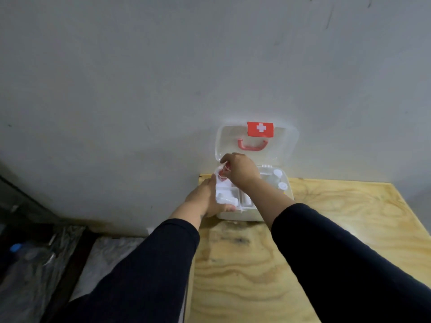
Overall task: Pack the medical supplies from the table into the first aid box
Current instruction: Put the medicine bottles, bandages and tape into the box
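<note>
A white first aid box (242,216) stands open at the far left corner of the plywood table (303,252). Its clear lid (279,150), with a red handle and a red cross label, leans back against the wall. My left hand (205,199) grips the box's left front edge. My right hand (240,170) is over the box's far left compartment, fingers pinched on a small red and white item (221,174); what it is cannot be told. White bottles (278,177) stand in the right side of the box. White packets (227,197) lie in the tray.
A grey wall (163,89) rises directly behind the box. To the left of the table, lower down, lie plastic-wrapped things (46,257) and a bottle with a blue cap (15,247). The table's left edge runs just beside my left forearm.
</note>
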Demonstrator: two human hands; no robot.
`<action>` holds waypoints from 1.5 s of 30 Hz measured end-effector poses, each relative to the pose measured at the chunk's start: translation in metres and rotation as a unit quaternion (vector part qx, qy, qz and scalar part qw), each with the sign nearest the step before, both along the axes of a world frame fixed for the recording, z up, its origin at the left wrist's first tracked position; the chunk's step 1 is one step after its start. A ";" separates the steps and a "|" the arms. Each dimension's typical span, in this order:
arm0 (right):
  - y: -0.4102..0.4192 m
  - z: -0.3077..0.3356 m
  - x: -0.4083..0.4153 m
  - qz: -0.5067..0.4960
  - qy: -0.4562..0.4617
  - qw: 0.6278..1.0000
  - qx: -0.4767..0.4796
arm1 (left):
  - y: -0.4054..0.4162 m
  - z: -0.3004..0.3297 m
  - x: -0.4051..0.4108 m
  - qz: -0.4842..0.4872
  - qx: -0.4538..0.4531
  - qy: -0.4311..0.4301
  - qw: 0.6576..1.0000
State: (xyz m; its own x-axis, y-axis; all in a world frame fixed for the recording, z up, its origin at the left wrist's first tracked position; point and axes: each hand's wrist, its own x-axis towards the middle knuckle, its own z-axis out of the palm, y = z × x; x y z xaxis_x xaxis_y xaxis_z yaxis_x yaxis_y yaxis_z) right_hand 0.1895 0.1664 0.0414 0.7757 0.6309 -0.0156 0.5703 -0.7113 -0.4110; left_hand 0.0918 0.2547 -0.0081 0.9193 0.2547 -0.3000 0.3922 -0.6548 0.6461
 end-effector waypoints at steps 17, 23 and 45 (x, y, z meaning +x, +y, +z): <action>-0.014 -0.011 -0.016 -0.024 -0.013 0.998 -0.064 | -0.002 -0.008 0.000 0.003 -0.015 -0.024 1.000; -0.017 -0.017 -0.015 -0.030 -0.006 0.999 -0.033 | -0.002 -0.008 -0.002 0.013 0.002 -0.004 1.000; -0.064 0.055 0.042 -0.104 -0.190 0.976 0.034 | -0.001 0.088 0.051 0.099 0.045 -0.143 0.984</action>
State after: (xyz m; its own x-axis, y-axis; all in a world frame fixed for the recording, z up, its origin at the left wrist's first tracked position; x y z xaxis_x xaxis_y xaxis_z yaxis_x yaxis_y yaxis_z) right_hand 0.2318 0.1025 0.0963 0.8288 0.4490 0.3339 0.5369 -0.8062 -0.2485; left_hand 0.1426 0.2534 0.0802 0.8928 0.4503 -0.0045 0.3281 -0.6435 0.6915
